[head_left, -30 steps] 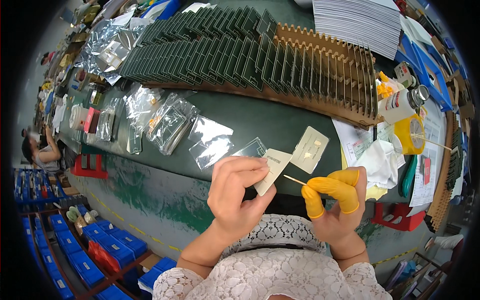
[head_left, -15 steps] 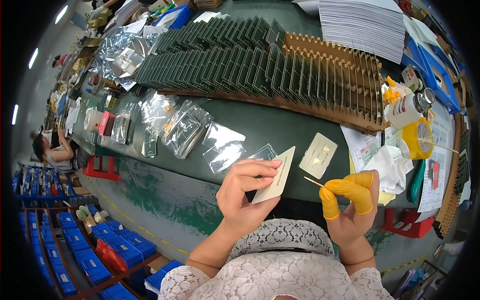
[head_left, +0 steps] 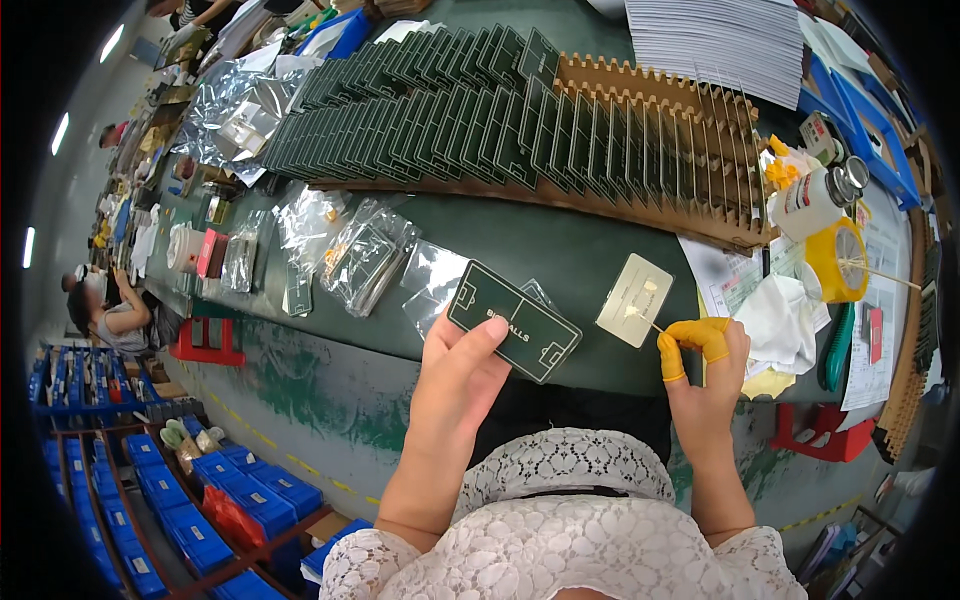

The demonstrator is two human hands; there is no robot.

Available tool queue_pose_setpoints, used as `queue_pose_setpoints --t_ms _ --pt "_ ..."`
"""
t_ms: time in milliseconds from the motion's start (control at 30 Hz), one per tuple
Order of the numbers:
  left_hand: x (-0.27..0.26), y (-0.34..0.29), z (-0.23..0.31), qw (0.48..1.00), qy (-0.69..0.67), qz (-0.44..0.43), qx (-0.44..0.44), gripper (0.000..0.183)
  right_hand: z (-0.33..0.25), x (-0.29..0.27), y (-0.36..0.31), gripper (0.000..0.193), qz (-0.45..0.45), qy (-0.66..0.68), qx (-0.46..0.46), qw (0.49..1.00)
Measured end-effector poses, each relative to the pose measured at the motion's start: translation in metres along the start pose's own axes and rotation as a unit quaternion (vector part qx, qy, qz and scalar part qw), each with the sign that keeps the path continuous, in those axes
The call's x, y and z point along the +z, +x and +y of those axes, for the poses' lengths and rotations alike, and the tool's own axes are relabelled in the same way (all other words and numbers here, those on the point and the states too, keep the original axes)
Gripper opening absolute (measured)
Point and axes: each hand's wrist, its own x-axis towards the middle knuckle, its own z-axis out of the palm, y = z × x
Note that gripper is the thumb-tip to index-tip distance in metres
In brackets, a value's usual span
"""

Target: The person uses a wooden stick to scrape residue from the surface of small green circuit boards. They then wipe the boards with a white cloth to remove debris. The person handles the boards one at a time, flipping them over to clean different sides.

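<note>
Head view: the green card [head_left: 528,337] is now turned over by the left hand [head_left: 455,368], its dark face shown instead of the pale back seen half a second ago. The thin stick [head_left: 652,325], previously held in mid-air, is now brought over the pale card [head_left: 637,290] by the right hand [head_left: 705,385]; work looks to be shifted there. Tip contact cannot be told.

Left grip: green card pinched, thumb on top, fingers underneath. Right grip: stick pinched by fingertips in yellow finger covers [head_left: 703,333]. Pale card is laid on the bench [head_left: 590,240], right of the green card, apart from it.

Edges: green card is held by the bench's near edge, with clear film [head_left: 435,268] partly hidden behind. Far side is bounded by the brown rack [head_left: 690,226], filled with leaning cards [head_left: 440,130]. Right side is crowded by the white cloth [head_left: 775,328] and yellow roll [head_left: 822,265]; left, by plastic bags [head_left: 375,268]. Open room is left between rack and both cards; a narrower gap is left between the two.
</note>
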Motion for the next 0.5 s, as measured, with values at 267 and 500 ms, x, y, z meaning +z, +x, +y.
queue_pose_setpoints --t_ms 267,500 --pt "-0.020 0.013 -0.004 0.981 -0.144 -0.085 -0.096 0.026 0.006 0.002 -0.003 0.022 0.008 -0.022 -0.007 1.000" --pt "-0.034 0.019 -0.009 0.918 -0.304 -0.204 -0.153 0.022 0.004 0.005 -0.004 0.021 0.011 -0.007 -0.007 1.000"
